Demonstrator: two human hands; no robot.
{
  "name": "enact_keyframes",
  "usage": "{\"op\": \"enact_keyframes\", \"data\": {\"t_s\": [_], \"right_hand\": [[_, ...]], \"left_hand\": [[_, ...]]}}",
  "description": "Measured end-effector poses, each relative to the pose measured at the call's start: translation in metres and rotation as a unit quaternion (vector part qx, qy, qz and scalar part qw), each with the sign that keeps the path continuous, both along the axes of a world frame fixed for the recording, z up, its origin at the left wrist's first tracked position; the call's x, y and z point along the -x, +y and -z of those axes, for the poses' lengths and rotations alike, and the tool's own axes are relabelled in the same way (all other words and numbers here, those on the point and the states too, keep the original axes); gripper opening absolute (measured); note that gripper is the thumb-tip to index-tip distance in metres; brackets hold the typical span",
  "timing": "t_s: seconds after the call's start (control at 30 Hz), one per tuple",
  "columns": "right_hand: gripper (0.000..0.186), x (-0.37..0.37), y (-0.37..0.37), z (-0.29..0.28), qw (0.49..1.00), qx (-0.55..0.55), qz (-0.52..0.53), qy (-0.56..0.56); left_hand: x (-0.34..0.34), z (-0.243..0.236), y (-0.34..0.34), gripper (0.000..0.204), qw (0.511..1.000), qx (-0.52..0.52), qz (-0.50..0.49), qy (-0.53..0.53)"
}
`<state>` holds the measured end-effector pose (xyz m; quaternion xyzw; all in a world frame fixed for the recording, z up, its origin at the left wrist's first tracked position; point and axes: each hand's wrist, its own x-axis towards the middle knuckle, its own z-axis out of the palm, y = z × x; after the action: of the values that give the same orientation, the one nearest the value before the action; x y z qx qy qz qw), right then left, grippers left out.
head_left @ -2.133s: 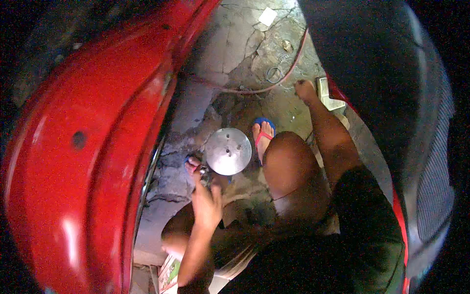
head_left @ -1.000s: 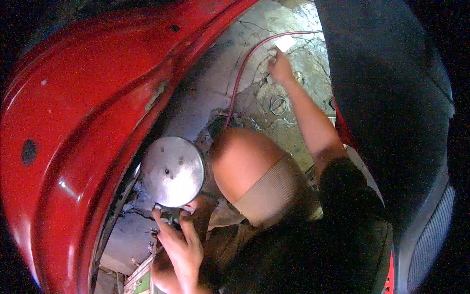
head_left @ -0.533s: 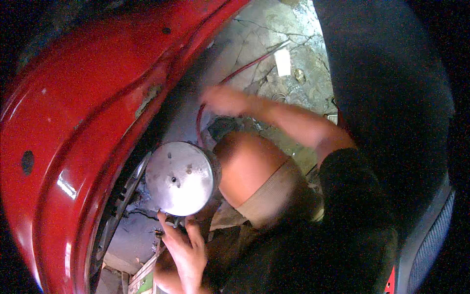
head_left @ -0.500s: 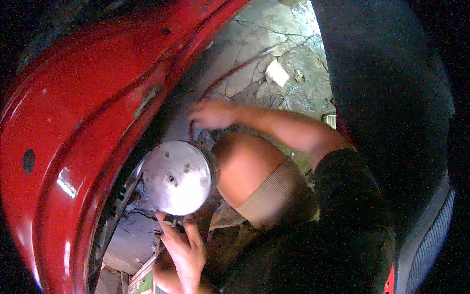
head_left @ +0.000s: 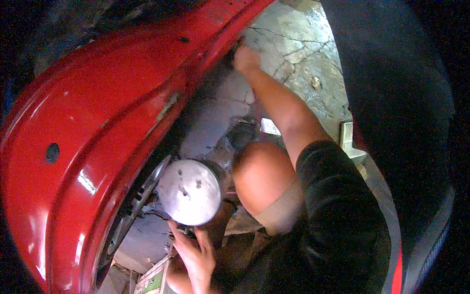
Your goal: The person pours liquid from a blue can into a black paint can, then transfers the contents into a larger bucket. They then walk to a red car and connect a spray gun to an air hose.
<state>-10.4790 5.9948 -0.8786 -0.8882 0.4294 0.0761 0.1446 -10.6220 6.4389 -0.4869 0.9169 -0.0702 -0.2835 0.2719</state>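
My left hand [head_left: 196, 257] is closed below a spray gun whose round silver metal cup [head_left: 191, 192] faces up. The cup's lid has a small hole and dark spots. Its grip is mostly hidden under the cup. Out ahead, my right hand [head_left: 246, 59] is stretched to the lower edge of the red car body panel [head_left: 98, 117], with its fingers curled; what they hold is hidden. A thin stretch of red hose [head_left: 257, 105] shows beside my right forearm.
Cracked concrete floor [head_left: 293, 49] lies ahead, with a white piece [head_left: 270, 127] by my knee [head_left: 264, 171]. A pale block-like object [head_left: 347, 139] stands at right. The large dark panel [head_left: 396, 98] closes in the right side. A framed green-and-white item [head_left: 154, 280] lies lower left.
My right hand has moved away from the hose near the cup, up and forward to the car panel's edge. The view has shifted; my left hand still holds the spray gun.
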Motion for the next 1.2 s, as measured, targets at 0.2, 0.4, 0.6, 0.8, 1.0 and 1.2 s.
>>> {"op": "enact_keyframes", "data": {"t_s": [0.2, 0.4, 0.6, 0.8, 1.0, 1.2], "right_hand": [[0.048, -0.014, -0.043, -0.030, 0.994, -0.059, 0.094, 0.019], [0.030, 0.165, -0.049, -0.079, 0.999, -0.022, -0.030, 0.037], [0.024, 0.240, 0.019, -0.251, 0.938, -0.213, 0.181, -0.207], [0.021, 0.239, 0.064, -0.367, 0.925, -0.271, 0.135, -0.229], [0.032, 0.183, 0.118, -0.516, 0.799, -0.477, 0.151, -0.335], [0.045, 0.146, 0.131, -0.651, 0.796, -0.535, -0.047, -0.280]], "left_hand": [[0.002, -0.007, -0.004, 0.070, 0.994, -0.006, -0.070, 0.081], [-0.027, -0.018, -0.045, 0.052, 0.990, 0.120, -0.020, 0.069], [-0.079, -0.067, -0.099, 0.057, 0.984, 0.156, 0.052, 0.072], [-0.133, -0.206, -0.133, 0.045, 0.971, 0.219, 0.043, 0.081], [-0.177, -0.275, -0.150, 0.045, 0.961, 0.277, 0.010, -0.002], [-0.213, -0.349, -0.188, 0.043, 0.952, 0.301, -0.052, -0.031]]}}
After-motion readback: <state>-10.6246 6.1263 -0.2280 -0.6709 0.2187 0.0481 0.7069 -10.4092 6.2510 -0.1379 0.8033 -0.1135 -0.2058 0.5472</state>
